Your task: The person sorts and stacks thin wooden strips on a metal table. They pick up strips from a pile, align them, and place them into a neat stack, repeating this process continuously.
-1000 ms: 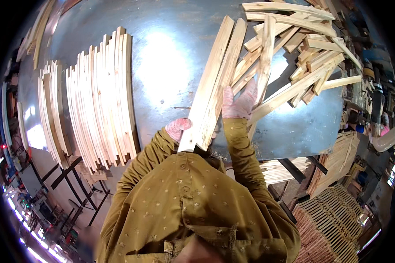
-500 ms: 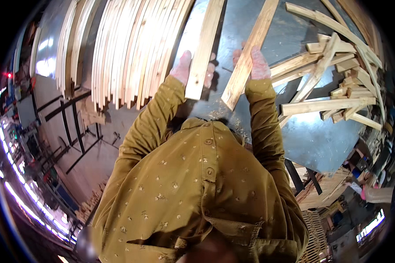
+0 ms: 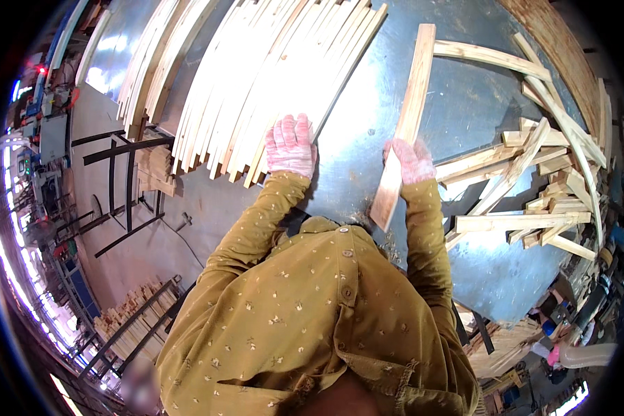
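Observation:
My left hand [image 3: 291, 147], in a pink and white glove, lies on the right edge of a row of pale wooden strips [image 3: 256, 90]. Its fingers are stretched out flat over the near ends of the strips. In a matching glove, my right hand [image 3: 414, 161] is closed round a single wooden strip [image 3: 416, 83]. That strip slants over the metal table [image 3: 360, 132], its near end tilted toward my body. The thumb side of the right hand is partly hidden by the strip.
On the right lies a jumbled pile of wooden offcuts [image 3: 527, 220], with long bent-looking strips [image 3: 492, 55] reaching behind it. Another stack of strips [image 3: 163, 66] stands at the far left. Black metal frame legs [image 3: 130, 180] stand beyond the table's left edge.
My left hand has brought its strip against the row and now lies flat on top. The right hand's strip has swung more upright and shifted. The view has turned a little.

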A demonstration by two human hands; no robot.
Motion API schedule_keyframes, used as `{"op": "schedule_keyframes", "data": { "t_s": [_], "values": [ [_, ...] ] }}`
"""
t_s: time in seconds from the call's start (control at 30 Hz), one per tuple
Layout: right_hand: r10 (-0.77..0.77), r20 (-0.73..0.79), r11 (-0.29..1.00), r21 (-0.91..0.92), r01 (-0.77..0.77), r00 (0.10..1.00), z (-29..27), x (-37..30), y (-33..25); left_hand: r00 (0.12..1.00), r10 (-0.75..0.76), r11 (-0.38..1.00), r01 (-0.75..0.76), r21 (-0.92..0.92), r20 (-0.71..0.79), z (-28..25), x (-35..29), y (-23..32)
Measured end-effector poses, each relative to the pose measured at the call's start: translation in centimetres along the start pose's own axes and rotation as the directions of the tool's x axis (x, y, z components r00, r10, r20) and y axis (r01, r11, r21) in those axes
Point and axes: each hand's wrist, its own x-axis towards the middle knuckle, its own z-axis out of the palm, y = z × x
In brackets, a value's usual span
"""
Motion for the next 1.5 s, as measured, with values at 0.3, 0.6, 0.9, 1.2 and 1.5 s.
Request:
{"op": "schedule_keyframes", "data": {
  "t_s": [0.3,0.6,0.9,1.2,1.5],
  "values": [
    [-0.06,0.104,0.429,-0.895,0.12,0.993,-8.9,-9.0,-11.2,0.83,0.539,0.824,-0.485,-0.293,0.142,-9.5,2.4,8.3],
    [-0.241,-0.864,0.936,-0.327,-0.129,0.441,-1.3,-15.5,-10.6,0.552,0.678,0.687,-0.242,-0.685,0.485,-9.5,-1.5,13.5],
    [0.495,-0.742,0.857,0.333,0.393,-0.452,6.6,-34.4,-2.1,0.589,0.803,0.571,-0.723,-0.389,0.085,-4.2,-0.4,6.5],
    [0.699,-0.591,0.401,-0.142,0.905,-0.403,6.1,-74.6,37.2,0.925,0.379,0.919,-0.377,0.114,0.001,9.4,4.7,-3.0],
    [0.677,-0.279,0.055,0.942,-0.332,-0.68,-9.0,-73.9,41.5,0.979,0.201,0.848,-0.152,0.508,-0.044,5.2,0.2,4.8]
  ]
}}
